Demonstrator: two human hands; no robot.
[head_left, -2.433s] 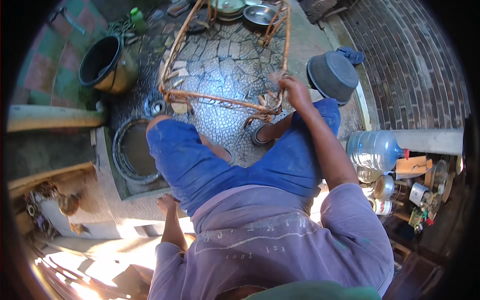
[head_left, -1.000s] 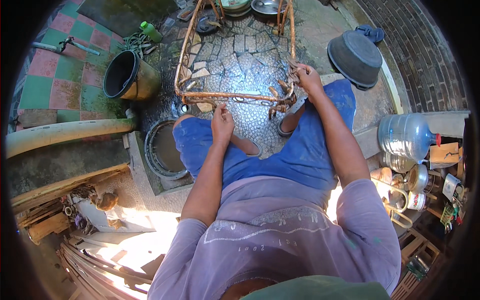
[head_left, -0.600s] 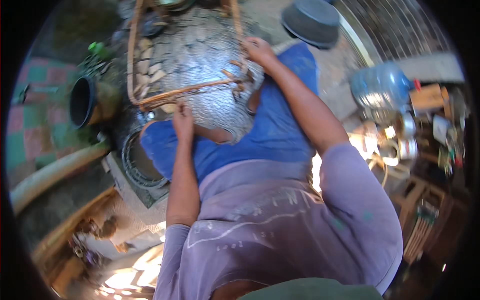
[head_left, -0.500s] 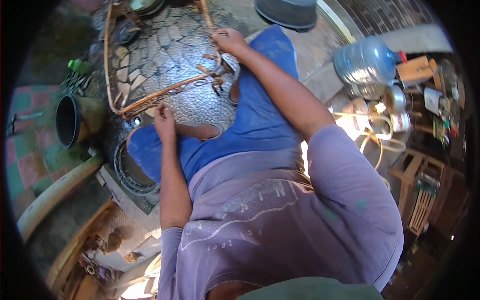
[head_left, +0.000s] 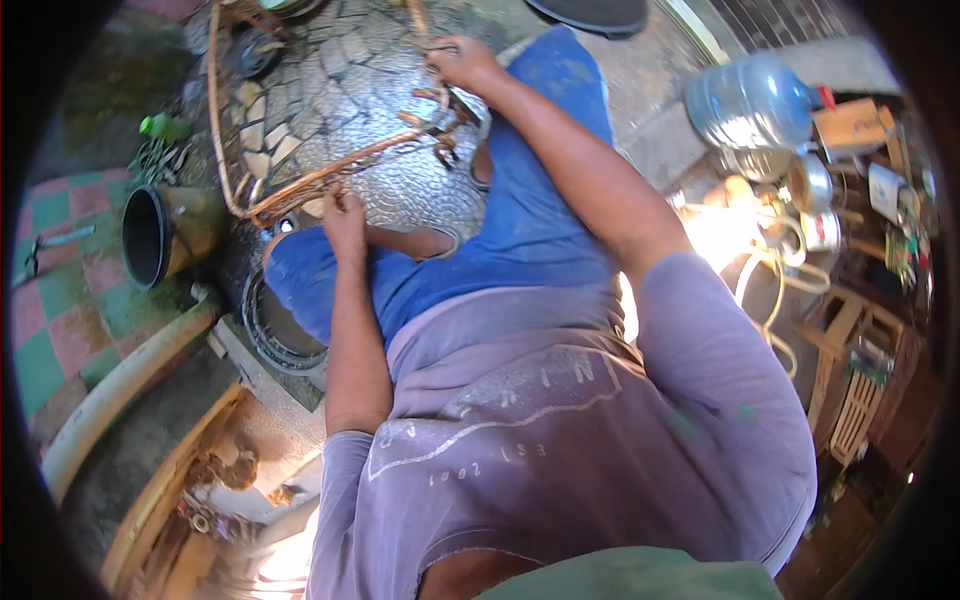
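A brown, weathered tubular frame (head_left: pixel 355 162) spans the floor in front of me, with short curved pieces at its near right corner. My right hand (head_left: pixel 460 66) is closed on it at that corner. My left hand (head_left: pixel 343 222) is just below the near bar, fingers curled; whether they hold anything I cannot make out. My knees, in blue shorts (head_left: pixel 530 250), are spread on either side of my hands.
Wet mosaic floor (head_left: pixel 370 100) lies beneath the frame. A bucket (head_left: pixel 170 235), green bottle (head_left: pixel 165 128) and round basin of murky water (head_left: pixel 275 320) are leftward. A dark tub (head_left: pixel 590 12), blue water jug (head_left: pixel 745 105) and clutter of cans and wood (head_left: pixel 840 128) are rightward.
My left hand has risen from beside my hip to the near bar. My right hand stays on the frame. The view has turned, so the frame sits further left and higher.
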